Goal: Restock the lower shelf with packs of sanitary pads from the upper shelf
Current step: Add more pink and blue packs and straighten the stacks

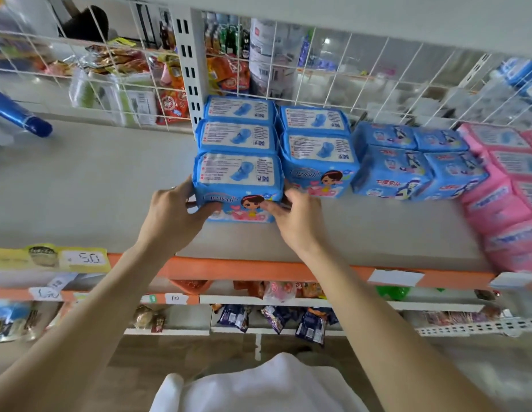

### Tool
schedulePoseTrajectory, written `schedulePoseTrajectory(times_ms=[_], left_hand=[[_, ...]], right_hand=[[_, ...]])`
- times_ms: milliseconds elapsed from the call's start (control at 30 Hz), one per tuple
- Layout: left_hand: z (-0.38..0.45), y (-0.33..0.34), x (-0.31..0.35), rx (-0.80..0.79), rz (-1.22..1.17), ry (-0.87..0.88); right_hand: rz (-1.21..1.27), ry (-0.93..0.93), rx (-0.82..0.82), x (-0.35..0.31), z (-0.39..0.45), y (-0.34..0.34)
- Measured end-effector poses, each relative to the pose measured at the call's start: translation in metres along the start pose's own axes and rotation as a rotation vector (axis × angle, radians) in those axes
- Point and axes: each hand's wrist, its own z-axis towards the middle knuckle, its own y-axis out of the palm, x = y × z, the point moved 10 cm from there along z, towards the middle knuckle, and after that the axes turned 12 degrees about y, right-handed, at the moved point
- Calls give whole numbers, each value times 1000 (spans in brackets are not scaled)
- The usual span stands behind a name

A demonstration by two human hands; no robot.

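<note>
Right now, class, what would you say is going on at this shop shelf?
A person is reaching up to a shelf stocked with packs of sanitary pads. The left hand and right hand grip the two ends of the front blue pack, which heads a row of three. It still sits on the shelf, not lifted away. A second blue row stands beside it, then darker blue packs and pink packs to the right.

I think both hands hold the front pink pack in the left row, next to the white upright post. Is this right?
Not quite: the pack both hands grip is blue, not pink, as the head view shows. The left hand and right hand hold it at the front of the left row, below the white upright post.
</note>
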Motion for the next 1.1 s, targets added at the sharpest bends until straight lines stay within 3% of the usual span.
schedulePoseTrajectory(times_ms=[567, 767, 967, 1100], left_hand=[[-1, 1, -2, -22, -24, 0], [-26, -2, 0, 12, 102, -53], [-41, -9, 58, 173, 209, 168], [-49, 15, 103, 76, 269, 315]], right_hand=[[-32, 16, 29, 1, -7, 5], [-41, 39, 43, 10, -36, -6], [-60, -11, 25, 6, -59, -33], [-84, -60, 34, 0, -70, -57]])
